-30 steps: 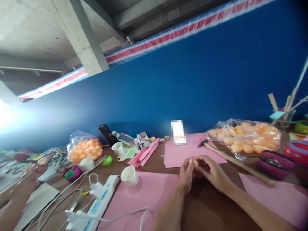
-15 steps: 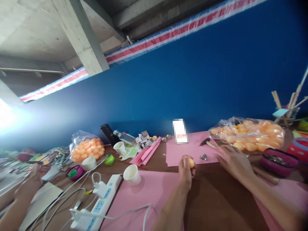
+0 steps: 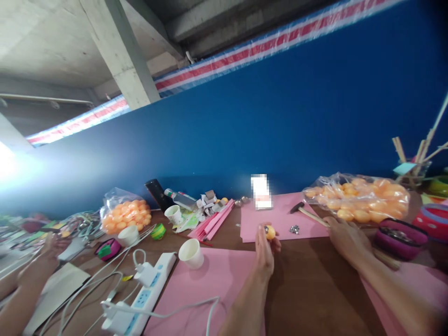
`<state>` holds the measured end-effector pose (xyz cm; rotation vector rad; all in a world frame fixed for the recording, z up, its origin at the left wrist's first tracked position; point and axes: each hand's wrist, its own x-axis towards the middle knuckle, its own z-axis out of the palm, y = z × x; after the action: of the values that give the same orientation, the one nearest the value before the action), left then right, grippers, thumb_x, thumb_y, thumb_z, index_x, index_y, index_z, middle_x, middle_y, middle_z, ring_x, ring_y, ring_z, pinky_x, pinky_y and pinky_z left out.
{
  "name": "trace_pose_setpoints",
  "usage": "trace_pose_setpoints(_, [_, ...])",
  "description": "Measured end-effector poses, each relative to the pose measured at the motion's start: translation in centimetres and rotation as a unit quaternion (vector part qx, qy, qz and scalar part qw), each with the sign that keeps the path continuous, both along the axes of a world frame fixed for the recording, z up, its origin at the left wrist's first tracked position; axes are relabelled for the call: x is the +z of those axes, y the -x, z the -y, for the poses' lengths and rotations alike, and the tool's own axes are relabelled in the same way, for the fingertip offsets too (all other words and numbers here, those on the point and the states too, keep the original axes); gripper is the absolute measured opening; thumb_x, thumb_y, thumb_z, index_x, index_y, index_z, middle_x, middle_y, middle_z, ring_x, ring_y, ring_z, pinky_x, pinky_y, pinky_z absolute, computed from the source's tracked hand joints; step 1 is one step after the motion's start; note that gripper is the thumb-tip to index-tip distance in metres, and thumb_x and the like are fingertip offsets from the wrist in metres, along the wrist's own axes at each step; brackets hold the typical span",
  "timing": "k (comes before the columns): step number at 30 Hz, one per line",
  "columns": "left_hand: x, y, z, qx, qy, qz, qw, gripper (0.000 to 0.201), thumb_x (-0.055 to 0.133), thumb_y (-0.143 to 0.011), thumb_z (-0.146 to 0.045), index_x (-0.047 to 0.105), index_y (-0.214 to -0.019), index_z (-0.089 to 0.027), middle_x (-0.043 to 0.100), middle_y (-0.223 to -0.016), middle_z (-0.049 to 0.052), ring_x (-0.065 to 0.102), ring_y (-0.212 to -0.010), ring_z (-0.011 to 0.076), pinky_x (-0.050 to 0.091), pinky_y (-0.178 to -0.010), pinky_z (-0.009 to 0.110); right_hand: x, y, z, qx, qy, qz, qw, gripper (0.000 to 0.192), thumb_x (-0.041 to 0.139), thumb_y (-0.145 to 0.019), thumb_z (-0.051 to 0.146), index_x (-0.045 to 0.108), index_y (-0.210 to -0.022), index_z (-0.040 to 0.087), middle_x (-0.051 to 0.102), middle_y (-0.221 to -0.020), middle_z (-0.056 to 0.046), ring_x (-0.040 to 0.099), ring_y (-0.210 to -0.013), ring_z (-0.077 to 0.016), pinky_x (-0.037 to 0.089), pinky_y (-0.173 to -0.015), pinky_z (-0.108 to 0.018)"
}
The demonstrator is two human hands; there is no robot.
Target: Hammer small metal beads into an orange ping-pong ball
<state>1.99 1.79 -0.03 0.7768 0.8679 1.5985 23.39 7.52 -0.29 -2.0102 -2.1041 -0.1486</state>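
My left hand (image 3: 264, 252) is raised just above the brown table and pinches a small orange ball (image 3: 269, 232) between thumb and fingers; a dark metal bit sits on the ball's top. My right hand (image 3: 345, 238) lies further right, its fingers curled over the wooden handle of a small hammer (image 3: 310, 215). The hammer's black head rests on a pink paper sheet (image 3: 280, 219). A small metal piece (image 3: 294, 228) lies on that sheet between my hands.
Clear bags of orange balls sit at the right (image 3: 357, 198) and left (image 3: 126, 217). A white paper cup (image 3: 191, 253), a power strip (image 3: 147, 291) with cables and a magenta tin (image 3: 401, 238) are nearby. Another person's hand (image 3: 49, 252) works at the far left.
My hands, together on the ball a second ago, have parted. The right hand moved right onto the hammer handle. The left hand keeps the ball and has lifted it slightly.
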Motion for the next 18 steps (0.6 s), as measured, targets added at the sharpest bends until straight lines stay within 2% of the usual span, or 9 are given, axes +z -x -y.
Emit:
trace_pose_setpoints(3, [-0.1,-0.1,-0.1,0.001,-0.001,0.015,1.0,0.037,0.05,-0.075,-0.042,0.048,-0.104,-0.019,0.056,-0.083,0.003,0.055,-0.061,0.0087,0.045,-0.057,0.023,0.1,0.1,0.1,-0.007,-0.01,0.008,1.0,0.038,0.027,-0.081,0.012,0.052,-0.11,0.018,0.057,-0.102,-0.014,0.054,-0.089,-0.0266,0.04,-0.068,-0.036])
trace_pose_setpoints(5, [-0.2,0.0,-0.2,0.011,0.006,0.013,1.0,0.04,0.057,-0.072,-0.037,0.046,-0.107,-0.021,0.056,-0.085,0.003,0.058,-0.07,0.0111,0.046,-0.067,0.026,0.3,0.3,0.2,-0.021,-0.017,0.008,1.0,0.037,0.028,-0.082,0.014,0.05,-0.111,0.019,0.056,-0.101,-0.014,0.054,-0.089,-0.0266,0.041,-0.065,-0.036])
trace_pose_setpoints(8, [-0.1,0.2,-0.4,0.037,0.014,0.026,0.999,0.044,0.063,-0.069,-0.031,0.047,-0.109,-0.023,0.056,-0.086,0.002,0.06,-0.075,0.0128,0.047,-0.072,0.029,1.1,1.0,0.8,-0.023,-0.056,0.013,0.998,0.038,0.031,-0.082,0.014,0.047,-0.115,0.022,0.057,-0.102,-0.011,0.054,-0.086,-0.0234,0.042,-0.066,-0.033])
trace_pose_setpoints(11, [-0.1,0.8,-0.9,0.061,0.016,0.077,0.995,0.031,0.064,-0.068,-0.027,0.056,-0.096,-0.018,0.058,-0.085,0.003,0.059,-0.073,0.0103,0.046,-0.076,0.026,2.1,1.9,1.8,0.015,-0.153,0.008,0.988,0.037,0.033,-0.084,0.019,0.042,-0.12,0.025,0.054,-0.109,-0.007,0.053,-0.087,-0.0199,0.042,-0.068,-0.03])
trace_pose_setpoints(13, [-0.1,1.2,-1.3,0.067,0.02,0.145,0.987,0.024,0.061,-0.071,-0.024,0.058,-0.093,-0.016,0.06,-0.087,0.005,0.06,-0.073,0.0101,0.047,-0.078,0.027,2.7,2.8,2.6,0.056,-0.203,0.009,0.978,0.029,0.037,-0.085,0.024,0.049,-0.112,0.024,0.057,-0.101,-0.006,0.053,-0.087,-0.0189,0.041,-0.069,-0.028])
trace_pose_setpoints(18, [-0.2,2.2,-1.7,0.088,0.036,0.185,0.978,0.029,0.06,-0.071,-0.015,0.056,-0.1,-0.019,0.062,-0.09,0.006,0.061,-0.075,0.011,0.049,-0.077,0.028,3.0,4.7,4.3,0.151,-0.22,-0.003,0.964,0.024,0.035,-0.088,0.032,0.055,-0.099,0.023,0.061,-0.082,-0.003,0.055,-0.078,-0.015,0.037,-0.062,-0.022])
